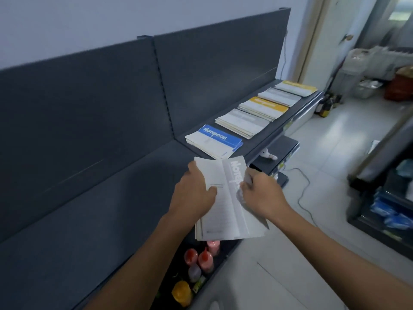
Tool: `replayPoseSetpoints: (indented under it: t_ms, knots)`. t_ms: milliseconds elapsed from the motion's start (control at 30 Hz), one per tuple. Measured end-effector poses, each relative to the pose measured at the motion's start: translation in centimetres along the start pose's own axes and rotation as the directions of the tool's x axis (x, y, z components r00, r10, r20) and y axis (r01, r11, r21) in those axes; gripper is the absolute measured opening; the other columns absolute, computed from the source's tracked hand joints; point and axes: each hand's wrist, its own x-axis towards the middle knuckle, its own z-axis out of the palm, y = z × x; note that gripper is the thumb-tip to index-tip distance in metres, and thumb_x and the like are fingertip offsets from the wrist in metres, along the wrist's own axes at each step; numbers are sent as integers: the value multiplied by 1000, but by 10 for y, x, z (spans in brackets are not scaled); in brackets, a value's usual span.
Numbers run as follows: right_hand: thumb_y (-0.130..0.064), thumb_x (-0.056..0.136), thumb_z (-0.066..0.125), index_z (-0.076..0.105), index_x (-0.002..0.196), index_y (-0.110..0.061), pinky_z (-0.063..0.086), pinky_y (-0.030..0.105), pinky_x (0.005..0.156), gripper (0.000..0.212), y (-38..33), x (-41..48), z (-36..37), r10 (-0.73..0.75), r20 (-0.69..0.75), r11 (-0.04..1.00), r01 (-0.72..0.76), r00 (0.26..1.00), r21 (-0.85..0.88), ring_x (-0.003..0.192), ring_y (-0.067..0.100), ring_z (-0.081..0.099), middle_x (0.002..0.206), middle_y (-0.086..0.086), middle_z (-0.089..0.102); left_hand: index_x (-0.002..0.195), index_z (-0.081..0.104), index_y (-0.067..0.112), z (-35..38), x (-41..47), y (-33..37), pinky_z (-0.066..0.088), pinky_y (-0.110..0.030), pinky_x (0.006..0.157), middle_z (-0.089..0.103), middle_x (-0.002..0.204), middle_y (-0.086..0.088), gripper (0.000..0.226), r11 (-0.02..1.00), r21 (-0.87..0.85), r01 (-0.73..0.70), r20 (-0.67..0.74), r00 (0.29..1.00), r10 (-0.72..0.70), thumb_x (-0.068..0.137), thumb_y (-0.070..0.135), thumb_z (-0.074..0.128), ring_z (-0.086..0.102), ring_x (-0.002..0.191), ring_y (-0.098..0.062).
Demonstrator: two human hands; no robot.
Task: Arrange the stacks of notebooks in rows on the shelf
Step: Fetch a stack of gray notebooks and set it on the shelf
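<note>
Here, the held stack of notebooks (225, 198) is in the air, just above the front edge of the shelf (111, 209). Its top cover is pale, with a grey band that carries the word "Notebook". The left hand (192, 198) takes the left side of it: the thumb lies on the top cover and the other fingers run along the left edge, so this grip is clamped on the stack. The right hand (261, 195) takes the right edge beside the grey band with curled fingers, and this grip is also clamped on the same stack. Beyond the hands, five other stacks lie flat in one row on the shelf, each just beside the next. The nearest is the blue stack (214, 139). After it come the first grey stack (243, 123), the first yellow stack (263, 107), the second grey stack (279, 96) and, at the far end, the second yellow stack (296, 87). The held stack is near the blue stack but apart from it. The part of the shelf to the left of the hands is bare dark metal, and the dark back panel (89, 97) stands upright behind it. Under the held stack, on a lower level, there are red bottles (205, 260) and one yellow object (182, 291) that is too blurred to name. To the right is the pale tiled floor (335, 142), with a thin cable (304, 186) lying on it.
</note>
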Motion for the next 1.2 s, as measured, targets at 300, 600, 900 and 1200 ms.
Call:
replayPoseSetpoints:
  t_ms: [300,600,900,1200]
  knots:
    - [-24,93,48,55,102,-17,46,37,76,13,51,82,-35,173,-41,984,-175,984,-40,91,30,57,91,1,59,151,15,17,60,98,53,40,-32,79,55,129,-4,80,996,2,-89,76,993,89,92,37,66,56,112,-25]
    - [-28,95,53,52,125,-23,54,41,81,30,104,155,-71,319,-71,946,-314,945,73,93,27,63,110,4,67,138,28,17,103,177,114,47,-36,77,58,118,-4,62,981,12,-193,134,973,190,93,37,65,55,95,-20]
    - [-28,92,57,53,124,-21,50,36,81,33,191,228,-128,344,-69,934,-333,936,130,97,27,62,114,5,67,146,21,15,172,246,203,40,-33,76,58,126,-6,74,970,58,-234,143,964,224,90,39,64,59,108,-28]
    - [-27,92,60,51,131,-22,50,32,67,41,311,302,-207,299,-34,939,-288,954,188,91,23,63,107,1,66,152,14,19,254,300,322,48,-40,88,56,130,-10,88,977,74,-199,109,976,190,86,41,68,57,113,-31]
